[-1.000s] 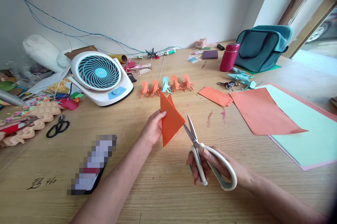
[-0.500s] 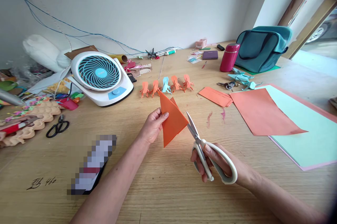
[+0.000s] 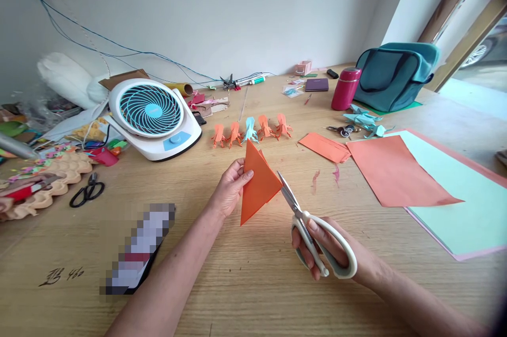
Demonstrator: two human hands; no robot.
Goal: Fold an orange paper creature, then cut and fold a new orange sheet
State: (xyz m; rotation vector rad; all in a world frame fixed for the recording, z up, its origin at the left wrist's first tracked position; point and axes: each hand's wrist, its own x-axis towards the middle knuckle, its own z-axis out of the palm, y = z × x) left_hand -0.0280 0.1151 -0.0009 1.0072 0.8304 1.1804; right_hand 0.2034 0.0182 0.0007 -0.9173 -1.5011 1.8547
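Observation:
My left hand [image 3: 233,186] pinches a folded triangle of orange paper [image 3: 259,186] above the table, thumb on the near face and the other fingers behind. The paper's layers part a little along its right side. In my right hand [image 3: 328,247] is a pair of scissors [image 3: 303,221] with white handles, fingers through the loops. Their blades are nearly closed, pointing up and left, with the tips beside the triangle's right corner. Behind the paper, several folded paper figures [image 3: 264,127] stand in a row, orange ones with a light blue one in the middle.
On the right lie orange strips [image 3: 325,147], a larger orange sheet [image 3: 396,173] and pale green sheets [image 3: 467,221]. A pink bottle [image 3: 345,90] stands by a teal bag [image 3: 392,75]. Leftward are a fan [image 3: 154,115], black scissors [image 3: 87,192] and a blurred phone [image 3: 140,247].
The orange triangle has turned slightly, its lower point shifting left and its top point right. The scissor blades have come closer together. My left hand has kept its hold.

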